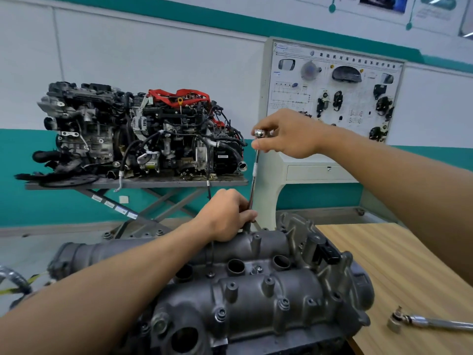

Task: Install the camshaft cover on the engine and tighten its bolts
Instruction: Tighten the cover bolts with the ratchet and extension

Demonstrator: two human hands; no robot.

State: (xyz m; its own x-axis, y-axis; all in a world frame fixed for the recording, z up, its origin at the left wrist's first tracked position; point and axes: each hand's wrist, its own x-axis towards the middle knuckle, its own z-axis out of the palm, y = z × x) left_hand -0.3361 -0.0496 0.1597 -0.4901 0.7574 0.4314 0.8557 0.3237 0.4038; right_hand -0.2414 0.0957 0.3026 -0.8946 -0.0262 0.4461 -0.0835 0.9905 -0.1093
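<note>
Chrome extension bar [253, 175] stands upright at the camshaft cover [256, 311], right hand [289, 135] pinching its top, left hand [227, 215] gripping low; one wrench [432, 323] on the table [399, 272], two engines [163, 131] behind.

Behind left hand [227, 216], extension bar [253, 175] tip; wrench [430, 322] handle beyond right edge.

Head camera looks forward and down, close over the engine [230, 290].
</note>
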